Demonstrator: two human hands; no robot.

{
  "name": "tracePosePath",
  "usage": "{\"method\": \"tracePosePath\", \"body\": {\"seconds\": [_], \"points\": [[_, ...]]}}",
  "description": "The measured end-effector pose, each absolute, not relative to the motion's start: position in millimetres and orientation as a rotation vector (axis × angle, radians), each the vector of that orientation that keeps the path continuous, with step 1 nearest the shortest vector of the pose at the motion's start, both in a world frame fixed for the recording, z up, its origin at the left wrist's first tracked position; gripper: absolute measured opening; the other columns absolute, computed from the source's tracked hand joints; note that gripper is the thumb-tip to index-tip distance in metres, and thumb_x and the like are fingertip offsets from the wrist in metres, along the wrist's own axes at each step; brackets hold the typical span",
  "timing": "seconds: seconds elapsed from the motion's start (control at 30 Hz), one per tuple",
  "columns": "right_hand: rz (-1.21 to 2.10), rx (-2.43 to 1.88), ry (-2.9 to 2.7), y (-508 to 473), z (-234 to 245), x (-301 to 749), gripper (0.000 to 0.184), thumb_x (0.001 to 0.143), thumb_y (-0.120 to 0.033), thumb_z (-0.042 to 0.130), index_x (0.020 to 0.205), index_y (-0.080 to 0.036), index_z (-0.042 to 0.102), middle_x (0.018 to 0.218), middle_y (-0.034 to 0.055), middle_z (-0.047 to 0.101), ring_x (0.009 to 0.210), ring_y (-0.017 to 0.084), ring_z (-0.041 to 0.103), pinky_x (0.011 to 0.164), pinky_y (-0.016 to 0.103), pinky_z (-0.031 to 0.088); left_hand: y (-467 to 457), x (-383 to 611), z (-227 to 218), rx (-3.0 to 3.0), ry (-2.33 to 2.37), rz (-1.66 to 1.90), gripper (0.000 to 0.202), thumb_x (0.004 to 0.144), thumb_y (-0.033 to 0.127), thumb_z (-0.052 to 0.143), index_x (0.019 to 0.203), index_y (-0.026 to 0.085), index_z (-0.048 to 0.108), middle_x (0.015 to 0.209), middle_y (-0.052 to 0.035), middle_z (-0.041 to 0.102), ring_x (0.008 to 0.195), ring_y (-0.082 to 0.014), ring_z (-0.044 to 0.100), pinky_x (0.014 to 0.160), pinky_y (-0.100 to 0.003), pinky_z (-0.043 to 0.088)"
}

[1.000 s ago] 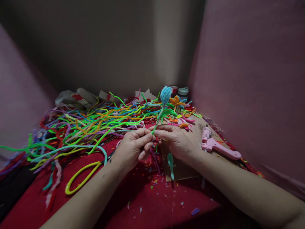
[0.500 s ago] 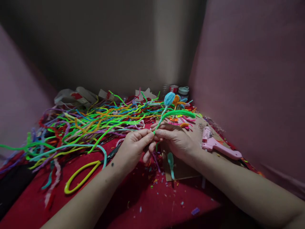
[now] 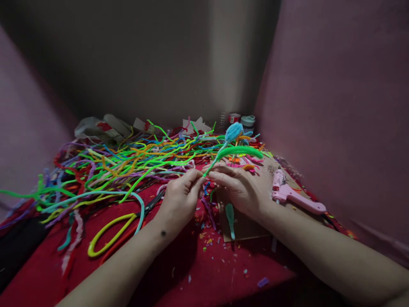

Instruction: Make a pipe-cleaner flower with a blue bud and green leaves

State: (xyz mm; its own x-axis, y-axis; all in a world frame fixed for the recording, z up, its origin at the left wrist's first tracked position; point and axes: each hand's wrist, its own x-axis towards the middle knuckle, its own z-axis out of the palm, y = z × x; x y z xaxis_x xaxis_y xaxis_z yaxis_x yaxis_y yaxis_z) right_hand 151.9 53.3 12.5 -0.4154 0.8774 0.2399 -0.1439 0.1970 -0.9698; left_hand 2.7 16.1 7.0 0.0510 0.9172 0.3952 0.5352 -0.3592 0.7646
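Observation:
Between both hands is a pipe-cleaner flower (image 3: 234, 133) with a fuzzy blue head, a pale stem and a long green leaf (image 3: 243, 151) curving right. My left hand (image 3: 184, 192) pinches the lower end of the stem with thumb and forefinger. Close beside it, my right hand (image 3: 234, 183) has its thumb and fingers closed around the stem just above. The stem's lowest tip is hidden by the fingers. Below my right hand, a teal pipe-cleaner loop (image 3: 230, 217) lies on a piece of cardboard (image 3: 249, 232).
Loose coloured pipe cleaners (image 3: 140, 157) cover the back left of the red cloth (image 3: 159, 273). Yellow-handled scissors (image 3: 110, 234) lie left of my hands, a pink glue gun (image 3: 295, 196) on the right. A lidded jar (image 3: 248, 121) stands at the back. Small scraps litter the front.
My left hand has rolled inward, its lower fingers now curled out of sight. The flower head has tilted to the right, and its green leaf arches more.

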Motion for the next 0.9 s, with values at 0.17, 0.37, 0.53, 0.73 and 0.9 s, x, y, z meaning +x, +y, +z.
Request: {"method": "tracePosePath", "body": {"seconds": [0.17,0.37,0.53,0.73,0.9], "points": [[1.337,-0.709,-1.545,54.4,14.7,152.7,0.008,0.074,-0.022,0.061,0.069,-0.02,0.068,0.071,-0.0014,0.062,0.074,0.013,0.054,0.075,0.029,0.042,15.7,5.6,18.8,1.462,1.243,1.151,0.027,0.084,0.031,0.052,0.061,0.017,0.045,0.047,0.0068,0.04,0.037,-0.0052,0.033,0.038,-0.019,0.027],[1.378,-0.683,-1.57,55.6,13.0,151.7,0.01,0.075,-0.022,0.062,0.076,-0.021,0.072,0.07,-0.0006,0.063,0.074,0.014,0.054,0.076,0.031,0.042,16.4,3.8,20.3,1.194,1.043,1.105,0.018,0.082,0.027,0.056,0.069,0.016,0.05,0.047,0.0075,0.042,0.035,-0.0035,0.036,0.036,-0.015,0.03],[1.48,-0.648,-1.486,58.8,7.5,150.5,0.011,0.074,-0.028,0.065,0.079,-0.021,0.072,0.075,-0.0001,0.063,0.08,0.014,0.056,0.081,0.032,0.042,17.0,1.4,23.0,1.106,0.981,1.056,0.017,0.083,0.027,0.057,0.071,0.015,0.053,0.045,0.0077,0.042,0.033,-0.0026,0.034,0.034,-0.014,0.032],[1.579,-0.475,-1.456,61.6,-1.0,152.4,0.013,0.075,-0.026,0.066,0.086,-0.025,0.072,0.103,0.002,0.063,0.107,0.017,0.052,0.094,0.034,0.039,17.9,-4.7,20.8,1.006,0.745,0.951,0.018,0.083,0.028,0.055,0.072,0.014,0.056,0.044,0.0097,0.037,0.027,0.0001,0.02,0.03,-0.016,0.035],[1.506,-0.525,-1.444,59.7,1.6,152.1,0.01,0.073,-0.027,0.068,0.081,-0.025,0.073,0.105,0.0019,0.062,0.107,0.017,0.052,0.094,0.034,0.04,19.9,-4.8,20.6,1.019,0.77,0.909,0.02,0.083,0.032,0.055,0.072,0.016,0.052,0.046,0.01,0.037,0.027,-0.0007,0.018,0.03,-0.017,0.033]]}}
